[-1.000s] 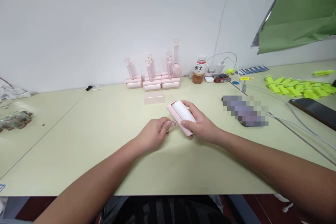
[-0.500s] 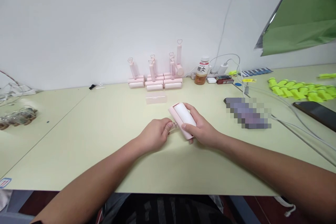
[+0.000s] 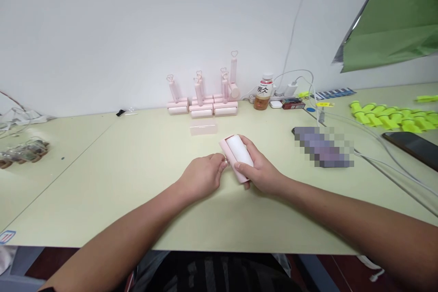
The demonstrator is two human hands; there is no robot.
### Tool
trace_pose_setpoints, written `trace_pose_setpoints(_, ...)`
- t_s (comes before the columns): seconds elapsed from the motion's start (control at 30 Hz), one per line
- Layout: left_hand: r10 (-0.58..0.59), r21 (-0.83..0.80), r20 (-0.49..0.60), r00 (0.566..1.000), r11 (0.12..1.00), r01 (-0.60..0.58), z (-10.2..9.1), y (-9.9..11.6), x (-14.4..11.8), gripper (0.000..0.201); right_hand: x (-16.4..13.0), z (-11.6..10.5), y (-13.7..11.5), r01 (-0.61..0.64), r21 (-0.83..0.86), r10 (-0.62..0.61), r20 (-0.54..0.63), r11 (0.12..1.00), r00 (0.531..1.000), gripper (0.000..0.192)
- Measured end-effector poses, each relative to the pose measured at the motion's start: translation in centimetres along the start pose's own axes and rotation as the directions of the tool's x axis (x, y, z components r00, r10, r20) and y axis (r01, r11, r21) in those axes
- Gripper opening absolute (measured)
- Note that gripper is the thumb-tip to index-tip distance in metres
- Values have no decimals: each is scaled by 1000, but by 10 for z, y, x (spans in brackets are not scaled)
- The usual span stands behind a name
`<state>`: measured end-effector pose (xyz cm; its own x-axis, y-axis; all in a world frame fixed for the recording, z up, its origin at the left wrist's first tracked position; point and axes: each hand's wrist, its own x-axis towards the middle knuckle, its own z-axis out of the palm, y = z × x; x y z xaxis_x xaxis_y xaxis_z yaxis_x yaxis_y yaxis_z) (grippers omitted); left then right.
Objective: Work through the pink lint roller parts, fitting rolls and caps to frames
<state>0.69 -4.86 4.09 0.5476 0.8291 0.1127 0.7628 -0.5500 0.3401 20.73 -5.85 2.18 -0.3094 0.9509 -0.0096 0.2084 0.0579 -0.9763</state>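
My right hand (image 3: 262, 171) grips a pink lint roller head with a white paper roll (image 3: 236, 155) just above the pale green table (image 3: 137, 169). Closed around a small clear piece (image 3: 225, 161), my left hand (image 3: 201, 177) presses it against the roller's left side. Most of that piece is hidden by my fingers. A clear flat cover (image 3: 203, 128) lies on the table behind the roller.
Several finished pink lint rollers (image 3: 201, 96) stand at the back by the wall. A drink bottle (image 3: 263, 92), chargers and cables sit to their right. Yellow-green parts (image 3: 390, 116) and a dark phone (image 3: 412, 146) lie far right. A bag of small items (image 3: 22, 153) lies far left.
My left hand has slid right until its fingers meet the roller's side. The right hand keeps its grip and has shifted the roller slightly.
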Motion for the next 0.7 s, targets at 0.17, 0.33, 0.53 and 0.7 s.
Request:
trace_pose_setpoints(0.17,-25,-69,-24,999,997,24,0,0,3,33,3,-4,-8,-6,-15,5,-49,1000,999,76)
trace_pose_setpoints(0.33,-20,-68,-64,998,998,16,4,7,6,36,3,-9,-20,-78,12,79,-115,997,990,70)
trace_pose_setpoints(0.53,-73,-371,-172,982,929,4,8,2,7,32,6,-14,-22,-71,406,115,-85,911,990,49)
trace_pose_setpoints(0.7,-343,-878,-125,931,475,57,12,3,18,37,12,-13,-8,36,553,-71,42,832,997,42)
